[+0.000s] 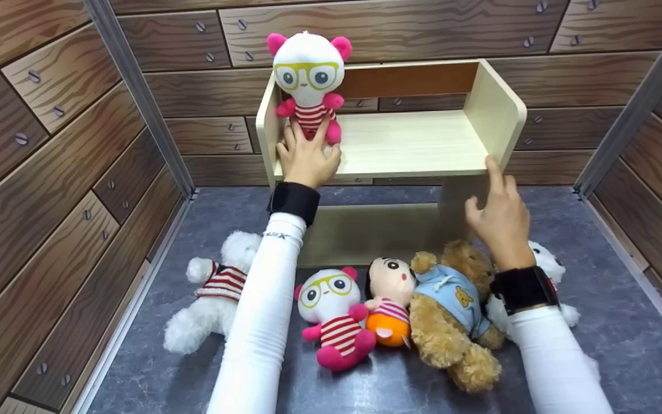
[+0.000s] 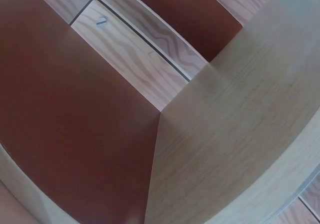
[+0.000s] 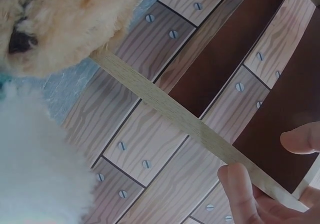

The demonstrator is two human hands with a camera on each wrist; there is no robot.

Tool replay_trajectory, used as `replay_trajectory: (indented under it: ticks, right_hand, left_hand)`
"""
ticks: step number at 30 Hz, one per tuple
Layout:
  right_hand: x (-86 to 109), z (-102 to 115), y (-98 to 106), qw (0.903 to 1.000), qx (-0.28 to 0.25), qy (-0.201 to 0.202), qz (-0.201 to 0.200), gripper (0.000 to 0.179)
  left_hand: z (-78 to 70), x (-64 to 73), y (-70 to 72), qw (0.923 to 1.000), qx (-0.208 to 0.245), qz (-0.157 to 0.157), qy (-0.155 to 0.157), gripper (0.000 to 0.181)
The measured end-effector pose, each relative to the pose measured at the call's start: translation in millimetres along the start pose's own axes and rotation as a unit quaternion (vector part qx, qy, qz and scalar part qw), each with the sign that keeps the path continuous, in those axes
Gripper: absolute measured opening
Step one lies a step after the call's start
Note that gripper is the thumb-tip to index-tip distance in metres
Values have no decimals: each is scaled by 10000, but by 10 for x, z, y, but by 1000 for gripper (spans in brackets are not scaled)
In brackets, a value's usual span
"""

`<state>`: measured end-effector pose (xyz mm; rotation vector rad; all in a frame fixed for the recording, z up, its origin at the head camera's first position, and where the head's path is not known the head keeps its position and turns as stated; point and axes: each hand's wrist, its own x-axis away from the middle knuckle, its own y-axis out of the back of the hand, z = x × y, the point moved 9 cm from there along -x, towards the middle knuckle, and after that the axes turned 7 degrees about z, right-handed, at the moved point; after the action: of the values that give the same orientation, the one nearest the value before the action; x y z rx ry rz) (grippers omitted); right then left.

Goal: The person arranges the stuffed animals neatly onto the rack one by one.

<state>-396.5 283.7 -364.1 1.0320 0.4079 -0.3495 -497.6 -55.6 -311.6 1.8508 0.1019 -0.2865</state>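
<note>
In the head view, a pink and white panda plush (image 1: pixel 308 80) with yellow glasses sits upright at the left end of the upper shelf (image 1: pixel 405 141). My left hand (image 1: pixel 307 158) presses its striped belly and lower body with spread, mostly straight fingers. The thumb sticks out to the right. At the shelf's right front corner, the index fingertip of my right hand (image 1: pixel 501 215) touches the side panel (image 1: pixel 495 109). In the right wrist view, the right fingers (image 3: pixel 237 186) lie at the panel's edge, with the thumb apart from it. The left wrist view shows mainly the shelf unit's boards.
On the grey floor lie a white bear (image 1: pixel 219 293) in a striped sweater, a second panda plush (image 1: pixel 337 322), a round-headed doll (image 1: pixel 389 305) in orange shorts, a brown teddy bear (image 1: pixel 451 310) in a blue hoodie, and a white plush (image 1: pixel 546 264) partly behind my right arm. Wood-patterned walls surround them.
</note>
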Motion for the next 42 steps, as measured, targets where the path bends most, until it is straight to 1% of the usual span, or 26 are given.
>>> replay_trajectory:
  ticks: [7, 10, 19, 25, 28, 33, 42]
  right_hand:
    - [15, -19, -64, 9999, 14, -15, 119, 80]
    - [19, -21, -75, 9998, -2, -31, 172, 81]
    - [-8, -22, -58, 9997, 50, -76, 213, 83]
    - [-15, -30, -57, 9996, 86, -118, 239, 83]
    - [-8, -26, -52, 9998, 80, -78, 164, 82]
    - [1, -12, -39, 10000, 76, 11, 29, 80]
    - [4, -5, -33, 9998, 54, -48, 198, 84]
  left_hand:
    - [30, 16, -35, 10000, 16, -64, 2, 63]
    - [36, 21, -38, 10000, -8, -45, 32, 61]
    - [3, 48, 4, 9999, 12, -86, -53, 59]
    - [-12, 72, 20, 9997, 54, -207, -95, 58]
    - [-19, 80, 27, 9995, 61, -276, -109, 57]
    - [-26, 88, 39, 9995, -15, -307, -92, 57]
    - [-22, 87, 54, 9993, 95, -347, -87, 57]
